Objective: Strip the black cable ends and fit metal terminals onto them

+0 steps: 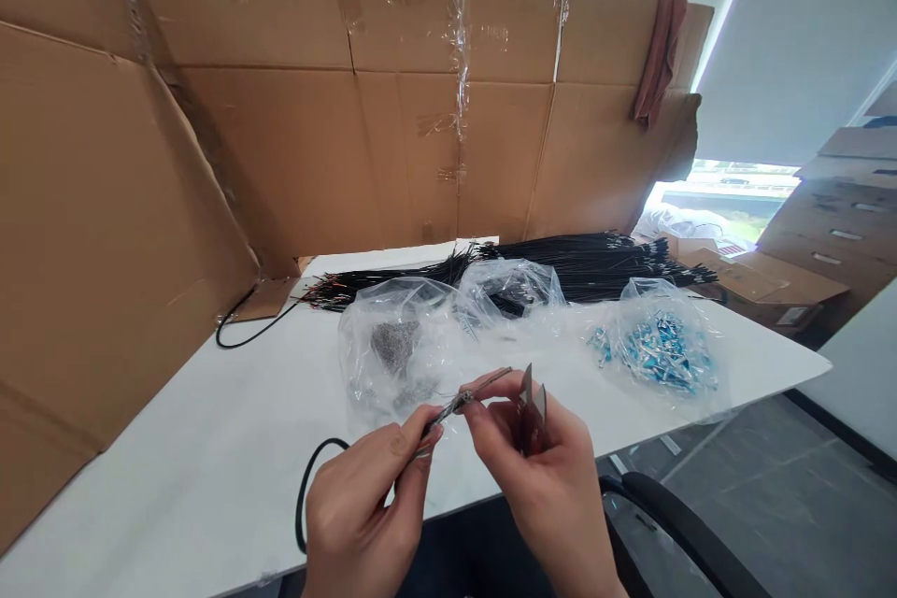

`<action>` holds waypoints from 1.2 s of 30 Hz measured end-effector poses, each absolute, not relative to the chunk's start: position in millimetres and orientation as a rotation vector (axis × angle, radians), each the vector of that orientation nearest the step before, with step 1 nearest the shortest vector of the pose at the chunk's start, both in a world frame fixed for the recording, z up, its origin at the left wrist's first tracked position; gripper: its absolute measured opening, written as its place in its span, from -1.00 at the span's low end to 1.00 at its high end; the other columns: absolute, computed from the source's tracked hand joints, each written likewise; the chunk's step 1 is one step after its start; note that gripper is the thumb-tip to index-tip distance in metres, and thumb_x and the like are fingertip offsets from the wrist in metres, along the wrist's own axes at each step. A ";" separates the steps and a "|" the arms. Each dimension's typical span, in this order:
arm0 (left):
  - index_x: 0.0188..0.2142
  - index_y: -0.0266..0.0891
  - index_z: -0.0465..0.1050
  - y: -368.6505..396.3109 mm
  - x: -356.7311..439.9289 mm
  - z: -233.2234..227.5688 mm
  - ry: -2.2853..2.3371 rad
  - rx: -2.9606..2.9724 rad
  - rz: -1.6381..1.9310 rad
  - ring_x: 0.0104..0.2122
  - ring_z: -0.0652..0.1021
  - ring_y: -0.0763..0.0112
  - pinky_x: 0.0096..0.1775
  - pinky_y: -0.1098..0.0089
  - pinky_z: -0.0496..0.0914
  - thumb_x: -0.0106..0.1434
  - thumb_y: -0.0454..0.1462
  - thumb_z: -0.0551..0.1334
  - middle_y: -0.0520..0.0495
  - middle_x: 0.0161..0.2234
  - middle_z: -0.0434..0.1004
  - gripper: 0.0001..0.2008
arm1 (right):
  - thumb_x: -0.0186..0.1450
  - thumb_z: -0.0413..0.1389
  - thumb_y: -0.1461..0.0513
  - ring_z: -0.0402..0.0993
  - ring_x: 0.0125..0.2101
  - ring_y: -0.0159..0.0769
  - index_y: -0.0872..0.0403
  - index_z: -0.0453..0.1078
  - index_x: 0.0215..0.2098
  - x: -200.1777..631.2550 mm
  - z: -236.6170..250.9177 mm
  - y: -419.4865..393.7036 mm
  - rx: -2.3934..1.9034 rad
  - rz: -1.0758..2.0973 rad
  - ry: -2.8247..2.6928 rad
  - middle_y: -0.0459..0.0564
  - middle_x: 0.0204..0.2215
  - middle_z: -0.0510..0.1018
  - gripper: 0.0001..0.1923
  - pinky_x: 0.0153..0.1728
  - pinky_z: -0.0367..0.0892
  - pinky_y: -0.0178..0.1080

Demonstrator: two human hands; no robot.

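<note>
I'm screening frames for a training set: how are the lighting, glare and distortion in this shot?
Head view: even, soft daylight; the window at right is blown out to white. The plastic bags catch mild glare. Wide-angle bending shows on the cardboard wall at left. The left hand and right hand are sharp, with the cable end slightly soft.

The left hand (pixel 361 509) and the right hand (pixel 539 476) are raised side by side, fingertips pinched and nearly meeting, with the palms turned inward toward each other.
</note>
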State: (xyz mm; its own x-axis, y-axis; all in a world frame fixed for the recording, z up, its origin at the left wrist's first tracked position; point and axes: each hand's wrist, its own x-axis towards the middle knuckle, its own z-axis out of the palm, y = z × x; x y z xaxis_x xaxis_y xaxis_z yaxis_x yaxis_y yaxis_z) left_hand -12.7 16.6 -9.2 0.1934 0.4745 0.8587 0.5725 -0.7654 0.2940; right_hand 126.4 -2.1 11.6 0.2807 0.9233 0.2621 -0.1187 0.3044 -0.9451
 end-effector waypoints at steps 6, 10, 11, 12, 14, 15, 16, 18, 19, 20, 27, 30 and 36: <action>-0.15 -0.14 0.58 15.4 -11.5 -5.0 -1.065 -2.403 -1.764 -0.44 0.64 0.43 -0.41 0.55 0.49 0.17 -0.47 0.30 0.01 -0.34 0.69 -0.71 | 0.19 0.17 0.19 0.14 -0.61 -0.45 0.08 0.46 -0.42 127.2 11.5 -3.6 -1.019 0.848 -1.048 -0.03 -0.46 0.48 -0.89 -0.62 0.00 -0.32; -0.27 -0.10 0.64 12.0 -13.2 -0.2 -1.350 -2.660 -1.972 -0.70 0.43 0.54 -0.67 0.56 0.27 0.23 -0.33 0.28 0.10 -0.63 0.52 -0.85 | 0.20 0.18 0.19 0.10 -0.62 -0.46 0.06 0.47 -0.43 130.6 11.0 -3.3 -0.999 0.825 -1.120 -0.09 -0.51 0.44 -0.89 -0.63 -0.03 -0.32; -0.29 -0.11 0.64 10.8 -13.9 0.8 -1.478 -2.752 -2.006 -0.73 0.34 0.55 -0.70 0.54 0.19 0.26 -0.27 0.25 0.12 -0.71 0.40 -0.85 | 0.21 0.18 0.19 0.09 -0.63 -0.46 0.06 0.46 -0.43 131.4 11.0 -3.2 -0.989 0.819 -1.145 -0.11 -0.54 0.43 -0.89 -0.63 -0.03 -0.32; -0.30 -0.13 0.64 9.6 -14.6 1.5 -1.598 -2.842 -2.022 -0.75 0.26 0.56 -0.70 0.52 0.13 0.30 -0.21 0.22 0.13 -0.75 0.26 -0.81 | 0.22 0.17 0.19 0.08 -0.63 -0.46 0.05 0.46 -0.42 132.0 11.0 -3.1 -0.976 0.814 -1.166 -0.12 -0.56 0.41 -0.90 -0.63 -0.03 -0.32; -0.31 -0.16 0.62 7.6 -15.7 1.9 -1.781 -2.972 -2.022 -0.73 0.18 0.56 -0.68 0.50 0.08 0.34 -0.14 0.15 0.14 -0.76 0.09 -0.72 | 0.25 0.15 0.20 0.08 -0.63 -0.45 0.05 0.45 -0.41 132.3 11.1 -2.8 -0.949 0.804 -1.199 -0.14 -0.57 0.41 -0.90 -0.62 -0.01 -0.32; -0.32 -0.15 0.62 7.1 -16.1 1.6 -1.818 -2.993 -2.018 -0.72 0.17 0.56 -0.67 0.49 0.06 0.35 -0.12 0.14 0.14 -0.74 0.07 -0.71 | 0.25 0.13 0.21 0.09 -0.63 -0.46 0.05 0.45 -0.40 132.2 11.1 -2.6 -0.943 0.799 -1.206 -0.13 -0.56 0.43 -0.90 -0.63 -0.01 -0.32; -0.34 -0.15 0.61 6.9 -16.3 1.2 -1.820 -2.986 -2.008 -0.71 0.17 0.55 -0.67 0.49 0.06 0.34 -0.11 0.15 0.13 -0.74 0.08 -0.71 | 0.26 0.13 0.21 0.09 -0.64 -0.47 0.05 0.45 -0.39 132.1 11.0 -2.5 -0.944 0.794 -1.204 -0.12 -0.53 0.44 -0.90 -0.63 0.00 -0.32; -0.38 -0.12 0.62 7.3 -16.6 -0.3 -1.763 -2.885 -1.997 -0.71 0.20 0.54 -0.69 0.50 0.06 0.29 -0.11 0.21 0.11 -0.73 0.15 -0.75 | 0.25 0.13 0.21 0.07 -0.65 -0.48 0.05 0.44 -0.33 132.4 10.5 -2.6 -0.968 0.780 -1.180 -0.13 -0.50 0.45 -0.92 -0.65 0.02 -0.34; -0.39 -0.11 0.63 7.7 -16.7 -1.1 -1.726 -2.811 -1.992 -0.72 0.22 0.53 -0.71 0.50 0.07 0.27 -0.12 0.24 0.09 -0.73 0.20 -0.77 | 0.23 0.13 0.22 0.08 -0.65 -0.48 0.04 0.43 -0.30 133.3 10.1 -2.9 -0.989 0.767 -1.166 -0.13 -0.50 0.43 -0.92 -0.65 0.05 -0.35; -0.40 -0.10 0.64 8.2 -17.0 -1.9 -1.696 -2.738 -1.983 -0.73 0.23 0.53 -0.73 0.50 0.08 0.25 -0.12 0.26 0.08 -0.73 0.25 -0.79 | 0.22 0.14 0.23 0.11 -0.64 -0.47 0.03 0.41 -0.29 135.0 9.7 -3.3 -1.014 0.745 -1.161 -0.15 -0.51 0.42 -0.91 -0.64 0.09 -0.36; -0.38 -0.07 0.67 11.4 -21.1 -4.2 -1.662 -2.527 -1.968 -0.74 0.35 0.50 -0.77 0.51 0.14 0.21 -0.16 0.30 0.06 -0.66 0.47 -0.85 | 0.30 -0.03 0.28 0.26 -0.48 -0.37 0.01 0.27 -0.24 155.5 9.4 -7.1 -1.005 0.511 -1.509 -0.11 -0.42 0.33 -0.92 -0.49 0.25 -0.34; -0.30 -0.06 0.68 11.6 -22.1 -4.9 -1.675 -2.529 -1.989 -0.73 0.37 0.49 -0.76 0.51 0.13 0.23 -0.16 0.30 0.08 -0.69 0.44 -0.85 | 0.35 0.00 0.28 0.31 -0.50 -0.38 0.00 0.28 -0.18 157.3 7.6 -4.2 -0.966 0.509 -1.615 -0.11 -0.42 0.41 -0.91 -0.51 0.27 -0.35; -0.32 -0.04 0.68 7.6 -19.2 -2.9 -1.700 -2.470 -2.010 -0.74 0.37 0.50 -0.76 0.52 0.12 0.20 -0.19 0.32 0.11 -0.72 0.43 -0.88 | 0.34 0.09 0.27 0.37 -0.56 -0.40 0.01 0.33 -0.10 153.7 0.4 1.3 -0.956 0.379 -1.651 -0.13 -0.46 0.55 -0.84 -0.54 0.32 -0.36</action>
State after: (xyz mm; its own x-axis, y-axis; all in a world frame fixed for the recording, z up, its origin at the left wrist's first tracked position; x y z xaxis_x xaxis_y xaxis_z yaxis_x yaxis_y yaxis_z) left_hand -19.2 7.6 -2.9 -0.0061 0.8611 0.5085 0.3581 -0.4729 0.8051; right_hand 153.7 1.3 0.4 -0.0358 0.7511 0.6592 0.3882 0.6182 -0.6834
